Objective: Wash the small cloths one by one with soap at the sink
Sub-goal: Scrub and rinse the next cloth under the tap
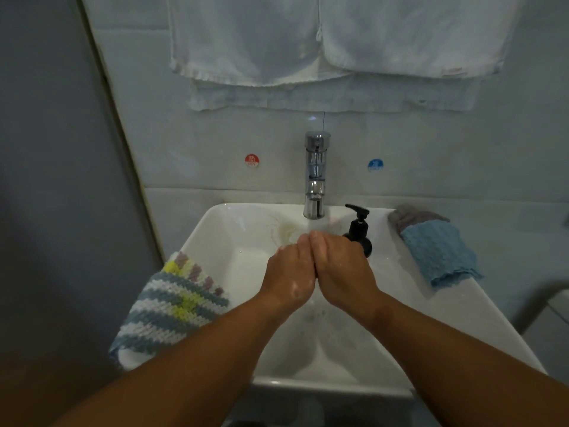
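The striped cloth [172,306] drapes over the left rim of the sink [234,229] and the blue cloth [437,257] lies on its right rim, neither in hand. The left hand [289,272] and right hand [341,266] meet palm to palm below the faucet [315,177], fingers [303,243] straight and pressed together, holding nothing visible. This is likely a rinse between cloths; next, the hands must part and pick one up.

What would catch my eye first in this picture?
The left hand and right hand press together over the white sink, below the chrome tap. A striped knitted cloth drapes the sink's left rim; a blue cloth lies on the right, near a black soap pump.
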The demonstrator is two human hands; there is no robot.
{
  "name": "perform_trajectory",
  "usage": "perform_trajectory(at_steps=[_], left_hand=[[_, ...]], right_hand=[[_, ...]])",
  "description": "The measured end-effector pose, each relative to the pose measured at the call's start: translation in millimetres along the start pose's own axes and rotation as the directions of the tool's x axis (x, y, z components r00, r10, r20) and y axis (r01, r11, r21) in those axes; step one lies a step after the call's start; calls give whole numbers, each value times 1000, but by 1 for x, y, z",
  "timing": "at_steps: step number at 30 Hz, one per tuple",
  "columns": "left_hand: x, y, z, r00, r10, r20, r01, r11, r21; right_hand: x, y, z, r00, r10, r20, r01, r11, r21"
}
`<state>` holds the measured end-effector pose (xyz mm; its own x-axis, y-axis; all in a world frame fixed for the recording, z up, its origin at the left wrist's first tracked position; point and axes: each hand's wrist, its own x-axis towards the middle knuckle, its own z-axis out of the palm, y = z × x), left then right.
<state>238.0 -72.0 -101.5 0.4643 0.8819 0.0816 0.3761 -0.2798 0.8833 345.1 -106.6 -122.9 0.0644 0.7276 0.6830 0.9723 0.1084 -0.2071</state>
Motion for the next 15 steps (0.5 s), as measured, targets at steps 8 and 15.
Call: perform_trajectory(at_steps=[8, 15], left_hand=[[7, 7, -26, 999, 44, -32, -53, 907, -417], [8, 15, -47, 980, 135, 145, -111, 981, -160]], right_hand=[[26, -1, -42, 719, 494, 489, -671, 308, 675], [31, 7, -69, 815, 460, 352, -578, 601, 552]])
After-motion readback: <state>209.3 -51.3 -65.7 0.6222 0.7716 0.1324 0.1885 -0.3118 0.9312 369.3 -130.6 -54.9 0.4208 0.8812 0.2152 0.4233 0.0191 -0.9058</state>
